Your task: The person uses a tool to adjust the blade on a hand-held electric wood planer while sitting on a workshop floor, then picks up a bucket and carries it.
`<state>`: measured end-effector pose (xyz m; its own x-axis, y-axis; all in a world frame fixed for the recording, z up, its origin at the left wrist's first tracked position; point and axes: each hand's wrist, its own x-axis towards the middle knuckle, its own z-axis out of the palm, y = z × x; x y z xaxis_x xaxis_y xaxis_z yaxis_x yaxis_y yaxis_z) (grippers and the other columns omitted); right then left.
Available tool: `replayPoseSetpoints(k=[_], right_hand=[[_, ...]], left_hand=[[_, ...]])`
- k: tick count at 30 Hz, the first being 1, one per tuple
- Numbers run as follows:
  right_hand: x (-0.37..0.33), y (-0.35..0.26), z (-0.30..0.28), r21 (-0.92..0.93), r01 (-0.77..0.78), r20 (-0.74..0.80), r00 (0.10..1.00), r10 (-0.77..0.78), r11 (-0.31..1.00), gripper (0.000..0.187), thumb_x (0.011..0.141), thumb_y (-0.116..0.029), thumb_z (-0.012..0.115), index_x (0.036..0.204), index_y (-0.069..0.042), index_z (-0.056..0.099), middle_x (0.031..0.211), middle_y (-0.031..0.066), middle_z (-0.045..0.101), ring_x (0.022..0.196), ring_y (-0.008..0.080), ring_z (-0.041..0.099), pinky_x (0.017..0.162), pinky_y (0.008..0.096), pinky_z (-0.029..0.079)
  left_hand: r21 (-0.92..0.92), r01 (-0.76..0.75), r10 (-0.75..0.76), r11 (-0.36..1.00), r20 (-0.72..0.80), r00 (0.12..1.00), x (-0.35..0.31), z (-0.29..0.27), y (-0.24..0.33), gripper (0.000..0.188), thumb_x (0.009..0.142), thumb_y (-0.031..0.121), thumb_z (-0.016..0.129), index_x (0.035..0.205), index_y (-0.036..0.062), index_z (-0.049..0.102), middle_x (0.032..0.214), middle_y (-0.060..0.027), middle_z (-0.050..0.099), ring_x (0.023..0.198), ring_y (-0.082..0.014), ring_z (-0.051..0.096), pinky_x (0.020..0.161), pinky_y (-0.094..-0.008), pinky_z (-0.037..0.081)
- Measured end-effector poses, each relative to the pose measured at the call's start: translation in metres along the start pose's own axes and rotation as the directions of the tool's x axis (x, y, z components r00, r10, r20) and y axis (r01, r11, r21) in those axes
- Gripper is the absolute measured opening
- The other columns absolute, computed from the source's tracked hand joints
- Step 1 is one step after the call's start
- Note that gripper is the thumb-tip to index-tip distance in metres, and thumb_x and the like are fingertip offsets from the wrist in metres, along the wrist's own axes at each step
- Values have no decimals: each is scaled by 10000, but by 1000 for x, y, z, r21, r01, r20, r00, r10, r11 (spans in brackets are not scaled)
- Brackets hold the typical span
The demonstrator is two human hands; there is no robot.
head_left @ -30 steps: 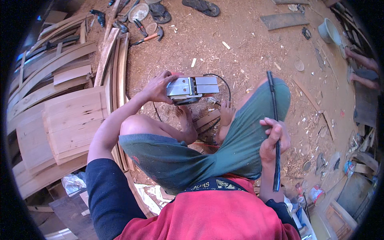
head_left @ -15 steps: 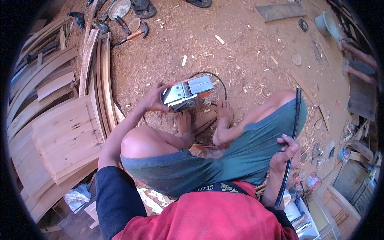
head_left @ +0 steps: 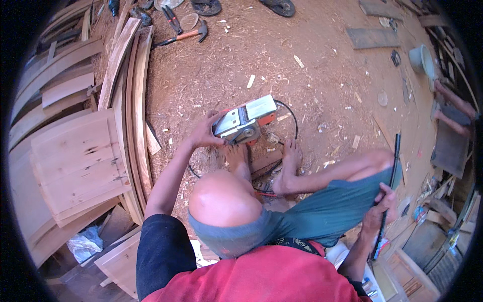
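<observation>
My left hand [head_left: 207, 132] is closed around the end of an electric hand planer [head_left: 232, 122], which lies with its metal sole facing up and its orange body underneath. The planer is just in front of my left foot [head_left: 237, 160]. A black cord [head_left: 296, 121] loops out from its far end. Over by my right thigh, my right hand [head_left: 381, 207] is closed on a long, thin black rod [head_left: 394, 163], held nearly upright and slightly tilted. What the rod is, I cannot tell.
Long boards [head_left: 132, 121] and stacked wooden panels [head_left: 80, 161] lie at the left. A hammer [head_left: 183, 36], pliers [head_left: 172, 20] and sandals [head_left: 206, 6] are at the far side. A bucket [head_left: 421, 61] and another person's legs [head_left: 453, 123] show at right. Wood chips litter the dirt floor.
The whole view has shifted, and my left knee has swung inward to the right. My right hand has moved a little right and nearer with the rod. My left hand keeps hold of the planer.
</observation>
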<state>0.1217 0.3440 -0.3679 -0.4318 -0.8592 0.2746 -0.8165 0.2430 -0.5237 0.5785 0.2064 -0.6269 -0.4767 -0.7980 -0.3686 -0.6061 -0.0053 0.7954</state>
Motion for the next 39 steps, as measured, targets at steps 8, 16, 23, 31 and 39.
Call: replayPoseSetpoints(k=[8,16,23,31,39], right_hand=[[111,-82,75,6,55,416,908,-53,998,328,1018,-229,478,1216,24,544,674,-26,435,618,64,411,553,226,339],[142,-164,226,204,440,809,427,-404,874,298,927,-275,599,979,16,639,818,226,657,807,390,658,700,448,501],[131,-208,301,145,646,914,202,-351,750,369,934,-336,562,899,25,630,834,239,649,819,419,634,716,484,485],[113,-252,334,191,789,972,-71,-223,584,252,903,-198,529,938,17,656,942,227,682,934,380,662,790,474,528],[91,-264,348,262,800,957,-142,-253,540,201,848,-115,567,936,3,703,992,201,694,935,356,680,756,447,555]], left_hand=[[171,-129,199,977,-492,848,-8,59,60,726,632,262,765,1314,139,549,1207,-140,545,1124,-335,516,969,-461,417],[345,-128,344,930,-695,632,10,98,77,342,736,162,782,1060,102,692,915,-26,623,810,-208,574,729,-346,483],[356,-30,311,934,-769,559,15,101,66,301,666,308,847,815,119,666,718,-13,522,702,-216,505,631,-360,390],[384,6,323,923,-784,529,16,108,68,301,675,326,843,802,121,662,722,-17,504,713,-220,496,671,-372,377],[361,-32,320,932,-779,539,18,109,69,319,666,303,850,838,109,665,770,-25,525,734,-227,514,669,-379,383]])
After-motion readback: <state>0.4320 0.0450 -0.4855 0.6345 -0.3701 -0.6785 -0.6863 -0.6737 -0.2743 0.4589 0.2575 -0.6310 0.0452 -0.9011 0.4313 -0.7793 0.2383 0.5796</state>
